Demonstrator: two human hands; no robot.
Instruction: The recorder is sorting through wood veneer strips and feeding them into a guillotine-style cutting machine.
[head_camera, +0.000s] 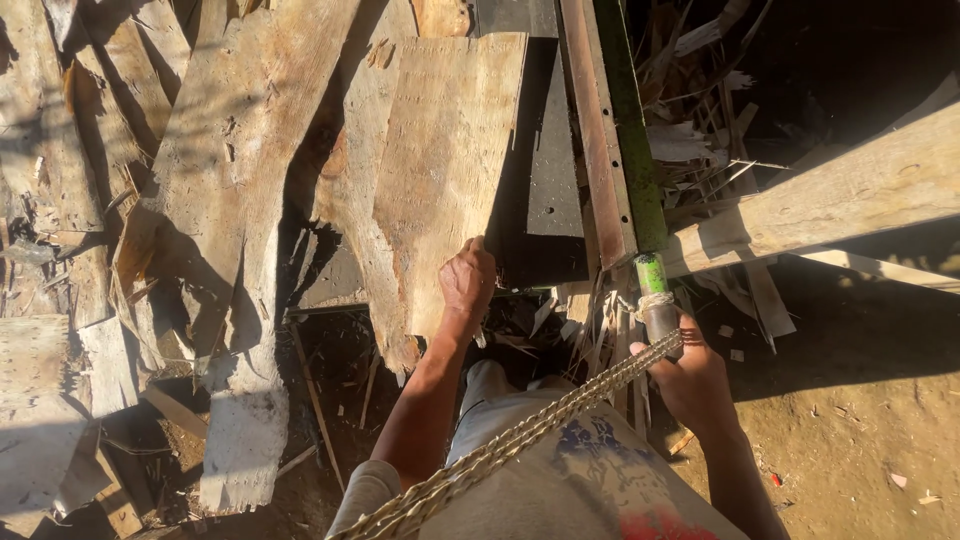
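My left hand (467, 280) grips the near edge of a flat wooden plank (445, 170) that leans on a pile of rough boards. My right hand (690, 375) is closed around the grey lower end of a long pole (630, 160), green above, that runs up and away from me. A thin cord is wound around the pole just above my fingers. A braided straw rope (520, 435) stretches from my right hand down across my body to the bottom edge of the view.
Rough planks and slabs (230, 180) are stacked across the left. A thick pale beam (830, 200) crosses the upper right. Splinters and scrap strips (700, 150) lie behind the pole. Bare dirt ground (860, 420) fills the lower right.
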